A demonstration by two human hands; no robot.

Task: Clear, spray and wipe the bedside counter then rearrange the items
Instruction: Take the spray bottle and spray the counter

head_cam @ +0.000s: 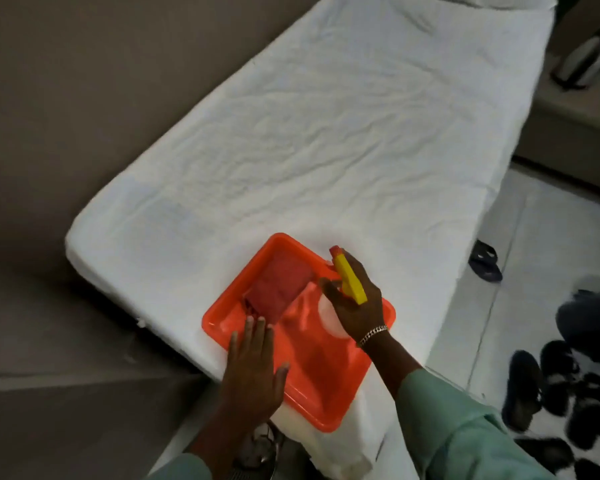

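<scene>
An orange plastic tray (312, 386) lies on the near corner of a white-sheeted bed. A folded red cloth (280, 286) rests in the tray's far left part. My right hand (355, 308) grips a spray bottle with a yellow trigger head (350, 280) and red nozzle; its pale body (328, 313) stands inside the tray, mostly hidden by the hand. My left hand (255, 368) lies flat with fingers spread over the tray's near left rim, fingertips just short of the cloth. It holds nothing.
The bed (326, 133) stretches away toward the upper right. A beige ledge (66, 341) runs along the wall on the left. Several dark sandals (561, 393) and a slipper (485, 261) lie on the white tiled floor at right.
</scene>
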